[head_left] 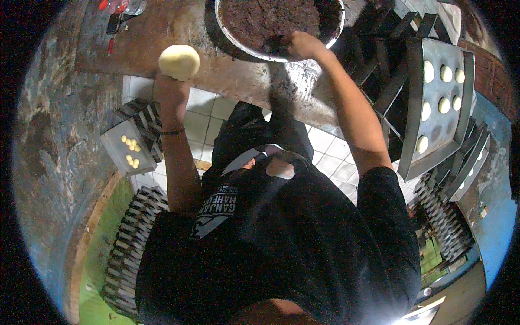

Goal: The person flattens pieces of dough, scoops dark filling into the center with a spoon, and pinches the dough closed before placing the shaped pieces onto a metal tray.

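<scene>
My left hand [172, 93] is raised at the table's near edge, holding a flattened round of pale dough [179, 60] that covers its fingers. At the top, a wide white-rimmed bowl [249, 21] holds a dark brown, crumbly paste. My right hand [306, 46] reaches into its near right side, fingers curled round something dark that I cannot make out against the paste.
Right of me, a metal tray [441, 135] bearing several pale dough rounds rests on stacked trays. Lower left, another tray [124, 151] holds small dough balls, above more stacked trays [130, 249]. A bottle [127, 6] and small items lie on the table's [108, 65] upper left.
</scene>
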{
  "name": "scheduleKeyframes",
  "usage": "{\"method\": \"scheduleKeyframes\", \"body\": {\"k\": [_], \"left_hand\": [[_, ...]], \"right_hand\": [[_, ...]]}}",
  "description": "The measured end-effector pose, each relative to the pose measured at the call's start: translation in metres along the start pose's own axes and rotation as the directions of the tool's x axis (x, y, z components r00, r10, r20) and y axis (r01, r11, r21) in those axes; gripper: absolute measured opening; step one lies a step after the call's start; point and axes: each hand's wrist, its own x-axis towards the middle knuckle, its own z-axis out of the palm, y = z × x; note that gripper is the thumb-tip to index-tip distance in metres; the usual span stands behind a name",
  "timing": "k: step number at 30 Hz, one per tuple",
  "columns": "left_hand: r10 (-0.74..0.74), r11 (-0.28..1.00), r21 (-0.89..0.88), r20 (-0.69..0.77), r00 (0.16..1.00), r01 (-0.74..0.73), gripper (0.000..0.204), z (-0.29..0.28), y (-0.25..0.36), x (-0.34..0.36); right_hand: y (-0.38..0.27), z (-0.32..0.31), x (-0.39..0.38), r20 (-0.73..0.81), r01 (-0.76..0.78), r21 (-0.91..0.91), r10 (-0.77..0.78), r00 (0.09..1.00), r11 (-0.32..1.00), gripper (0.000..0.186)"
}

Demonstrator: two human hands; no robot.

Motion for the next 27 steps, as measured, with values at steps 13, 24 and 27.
{"method": "scheduleKeyframes", "body": {"k": [13, 24, 27], "left_hand": [[0.275, 0.816, -0.543, 0.065, 0.959, -0.198, 0.048, 0.042, 0.103, 0.014], [0.313, 0.889, -0.39, 0.137, 0.94, -0.24, 0.035, 0.05, 0.126, -0.003], [0.165, 0.943, -0.318, 0.205, 0.965, -0.093, 0.037, 0.057, 0.129, -0.009]], "right_hand": [[-0.169, -0.146, -0.133, -0.666, 0.241, 0.528, 0.221, 0.713, 0.814, 0.038], [-0.19, -0.068, -0.169, -0.719, 0.118, 0.566, 0.419, 0.554, 0.816, 0.052], [-0.171, 0.041, -0.159, -0.563, 0.062, 0.788, 0.676, 0.475, 0.612, 0.04]]}}
